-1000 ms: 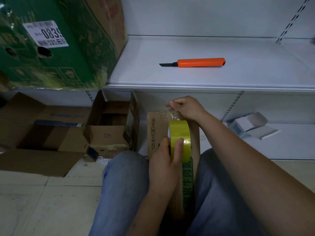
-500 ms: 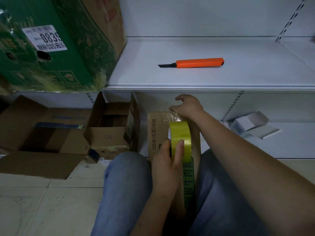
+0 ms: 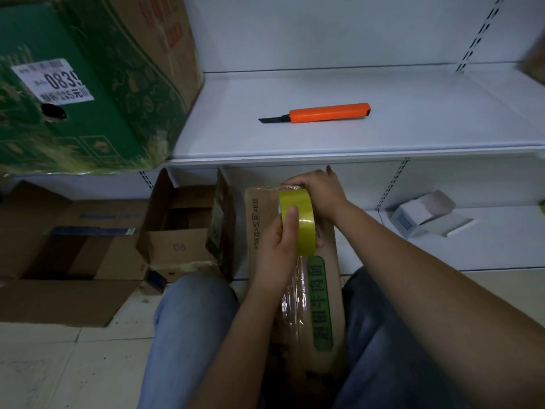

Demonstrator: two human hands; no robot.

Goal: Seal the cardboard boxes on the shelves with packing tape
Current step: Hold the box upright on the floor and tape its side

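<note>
A narrow brown cardboard box (image 3: 328,255) with a green label stands between my knees, its far end toward the shelves. My left hand (image 3: 277,249) grips a yellow roll of packing tape (image 3: 300,222) set on the far end of the box, thumb along the roll's face. A wrinkled clear strip of tape (image 3: 292,293) runs from the roll down the box toward me. My right hand (image 3: 320,196) sits right beside the roll, its fingers curled over the far top edge of the box.
An orange utility knife (image 3: 327,113) with its blade out lies on the white shelf (image 3: 354,156) above. A big green carton (image 3: 73,113) stands at the shelf's left end. Open cardboard boxes (image 3: 180,228) lie left; a small white box (image 3: 424,215) sits on the lower shelf, right.
My left hand has slid the tape roll up the box to its far end. My right hand has closed in next to the roll. The view moved nearer.
</note>
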